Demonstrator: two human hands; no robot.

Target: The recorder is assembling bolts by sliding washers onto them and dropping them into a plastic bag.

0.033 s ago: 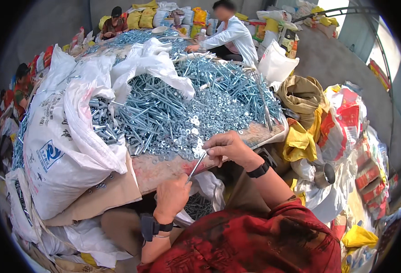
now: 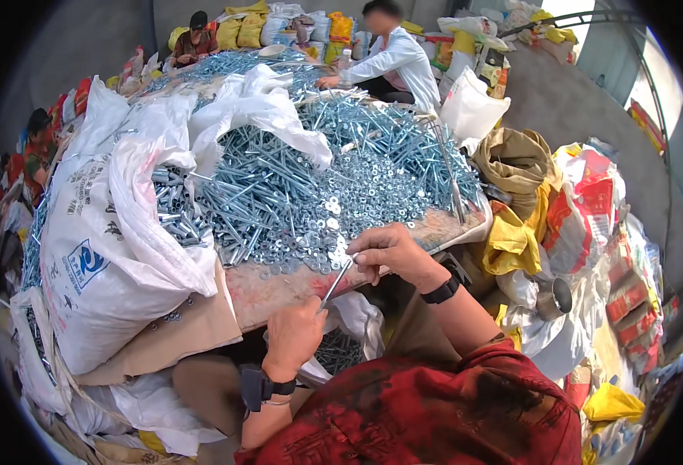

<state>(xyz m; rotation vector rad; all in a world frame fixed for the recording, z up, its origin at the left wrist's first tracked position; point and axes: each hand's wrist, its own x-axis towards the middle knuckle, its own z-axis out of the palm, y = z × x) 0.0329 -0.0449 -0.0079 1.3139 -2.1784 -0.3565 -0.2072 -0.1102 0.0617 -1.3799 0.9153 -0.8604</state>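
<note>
My left hand (image 2: 293, 333) is closed round the lower end of a long, thin metal bolt (image 2: 336, 284), which slants up to the right. At its upper end, the fingers of my right hand (image 2: 388, 254) are pinched together; whatever small part sits between them is too hidden to name. Both hands are above the near edge of a worktable (image 2: 268, 293). Just beyond them lie loose flat washers (image 2: 332, 225) and a spread of small nuts (image 2: 372, 182). A heap of long bolts (image 2: 256, 174) rises behind and to the left.
A white woven sack (image 2: 86, 256) with short metal sleeves (image 2: 175, 203) at its mouth leans at the left on cardboard (image 2: 178, 333). More bolts (image 2: 337, 353) lie below the table edge. A metal cup (image 2: 554, 298) and sacks stand right. Co-workers sit around the far side.
</note>
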